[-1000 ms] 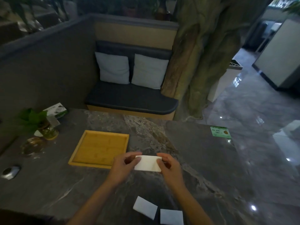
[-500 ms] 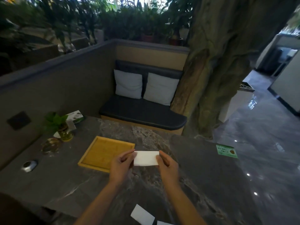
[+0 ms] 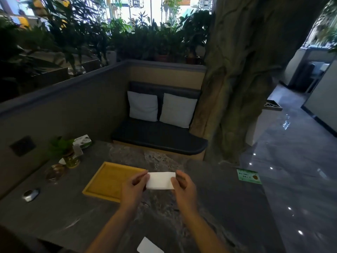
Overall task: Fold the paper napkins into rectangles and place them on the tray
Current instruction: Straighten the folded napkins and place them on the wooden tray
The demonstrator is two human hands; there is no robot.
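Evidently mid-fold: left hand (image 3: 134,187) and right hand (image 3: 183,186) pinched opposite short ends of the white rectangular paper napkin (image 3: 160,180) above the grey marble table (image 3: 228,207); next move, probably, carrying it toward nine o'clock onto the shallow bamboo tray (image 3: 107,179).

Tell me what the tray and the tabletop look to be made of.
Tray: likely bamboo or light wood, matte; yellow-tan with faint straight grain lines and a raised rim.
Tabletop: looks like polished stone or marble-effect slab; grey with pale veins, slight sheen.
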